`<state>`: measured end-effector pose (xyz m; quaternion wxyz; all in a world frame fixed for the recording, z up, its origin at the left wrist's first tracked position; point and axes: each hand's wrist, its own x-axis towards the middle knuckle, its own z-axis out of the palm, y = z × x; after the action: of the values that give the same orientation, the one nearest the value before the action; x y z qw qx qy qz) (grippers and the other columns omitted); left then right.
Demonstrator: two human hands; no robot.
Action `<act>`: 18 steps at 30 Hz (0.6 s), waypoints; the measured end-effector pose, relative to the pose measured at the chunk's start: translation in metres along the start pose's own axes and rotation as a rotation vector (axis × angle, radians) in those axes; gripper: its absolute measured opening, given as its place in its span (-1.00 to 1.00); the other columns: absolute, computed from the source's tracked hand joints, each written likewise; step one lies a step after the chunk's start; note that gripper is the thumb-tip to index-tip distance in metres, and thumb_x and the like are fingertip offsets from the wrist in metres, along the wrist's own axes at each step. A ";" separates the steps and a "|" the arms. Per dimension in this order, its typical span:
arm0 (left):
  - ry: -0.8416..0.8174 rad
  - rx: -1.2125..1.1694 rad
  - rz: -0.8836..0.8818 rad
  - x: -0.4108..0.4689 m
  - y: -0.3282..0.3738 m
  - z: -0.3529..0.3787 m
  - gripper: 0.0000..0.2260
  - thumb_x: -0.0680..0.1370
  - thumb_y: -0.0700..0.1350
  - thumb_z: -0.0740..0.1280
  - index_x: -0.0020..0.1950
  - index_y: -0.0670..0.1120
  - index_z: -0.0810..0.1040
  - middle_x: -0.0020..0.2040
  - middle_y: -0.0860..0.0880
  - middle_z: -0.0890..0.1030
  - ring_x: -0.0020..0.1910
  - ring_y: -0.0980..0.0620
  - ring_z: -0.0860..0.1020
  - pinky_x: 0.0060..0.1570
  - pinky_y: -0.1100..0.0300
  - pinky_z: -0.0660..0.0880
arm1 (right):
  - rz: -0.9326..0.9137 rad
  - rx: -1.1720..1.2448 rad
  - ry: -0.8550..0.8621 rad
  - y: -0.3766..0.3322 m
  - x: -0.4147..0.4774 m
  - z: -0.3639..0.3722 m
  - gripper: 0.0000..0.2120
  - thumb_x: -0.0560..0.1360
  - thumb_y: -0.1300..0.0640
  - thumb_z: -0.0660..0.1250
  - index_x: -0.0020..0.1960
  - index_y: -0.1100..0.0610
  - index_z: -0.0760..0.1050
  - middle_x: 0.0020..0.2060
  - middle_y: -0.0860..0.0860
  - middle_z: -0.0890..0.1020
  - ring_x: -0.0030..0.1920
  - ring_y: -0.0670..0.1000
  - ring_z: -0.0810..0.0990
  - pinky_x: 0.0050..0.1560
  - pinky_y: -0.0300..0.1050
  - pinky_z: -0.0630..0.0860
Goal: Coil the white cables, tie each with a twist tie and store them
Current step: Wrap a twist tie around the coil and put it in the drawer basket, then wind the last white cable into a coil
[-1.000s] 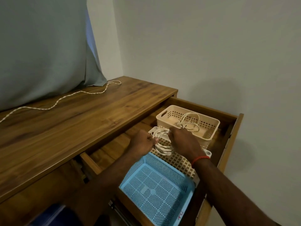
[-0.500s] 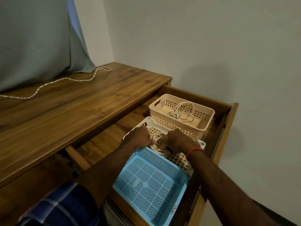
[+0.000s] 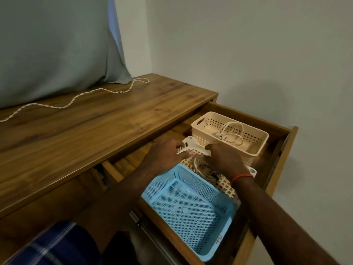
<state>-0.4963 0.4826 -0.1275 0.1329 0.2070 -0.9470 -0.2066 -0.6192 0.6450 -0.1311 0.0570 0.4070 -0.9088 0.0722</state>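
While left hand (image 3: 166, 155) and right hand (image 3: 225, 159) gripped white tray (image 3: 193, 145) at its far rim, coiled cable (image 3: 200, 167) lay inside.
Just beyond sat beige basket (image 3: 210, 138) holding another cable (image 3: 232, 134); blue basket (image 3: 191, 207) nearer.

One head-worn wide-angle view, looking forward and down from just in front of the open drawer (image 3: 246, 116), close in, centred on the white basket (image 3: 191, 144) inside it; worktop (image 3: 95, 134) left of the drawer, wall (image 3: 248, 54) behind.
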 end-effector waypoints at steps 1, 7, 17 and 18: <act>0.018 0.030 0.032 -0.005 -0.002 -0.007 -0.48 0.48 0.35 0.35 0.27 0.03 0.60 0.18 0.02 0.62 0.21 0.02 0.50 0.13 0.02 0.42 | -0.034 0.017 0.026 -0.008 0.000 -0.005 -0.61 0.56 -0.07 0.34 0.33 0.04 0.52 0.19 0.11 0.62 0.18 0.14 0.58 0.12 0.05 0.56; 0.088 0.134 0.063 -0.026 -0.017 -0.053 -0.45 0.52 0.34 0.28 0.43 0.10 0.44 0.42 0.03 0.46 0.44 -0.03 0.31 0.40 -0.14 0.22 | -0.299 0.078 0.110 -0.059 0.003 -0.045 -0.51 0.55 -0.17 0.33 0.43 -0.07 0.41 0.31 0.06 0.51 0.30 0.13 0.39 0.21 0.08 0.42; 0.400 0.255 -0.095 -0.109 -0.078 -0.168 -0.47 0.55 0.34 0.22 0.46 0.14 0.39 0.47 0.07 0.42 0.47 -0.01 0.28 0.36 -0.12 0.21 | -0.633 0.173 0.146 -0.201 0.021 -0.098 -0.42 0.52 -0.35 0.11 0.46 -0.13 0.33 0.33 0.06 0.52 0.33 0.14 0.39 0.28 0.18 0.38; 0.432 0.272 -0.118 -0.123 -0.090 -0.179 -0.48 0.55 0.34 0.22 0.45 0.14 0.40 0.46 0.08 0.43 0.46 0.00 0.29 0.33 -0.10 0.22 | -0.665 0.194 0.153 -0.219 0.021 -0.098 -0.37 0.49 -0.40 0.04 0.46 -0.14 0.33 0.32 0.05 0.53 0.32 0.15 0.40 0.28 0.19 0.38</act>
<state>-0.2973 0.4033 -0.0303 0.2906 0.3173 -0.9020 -0.0359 -0.4648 0.5023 -0.0123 0.1064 0.6777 -0.7085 0.1657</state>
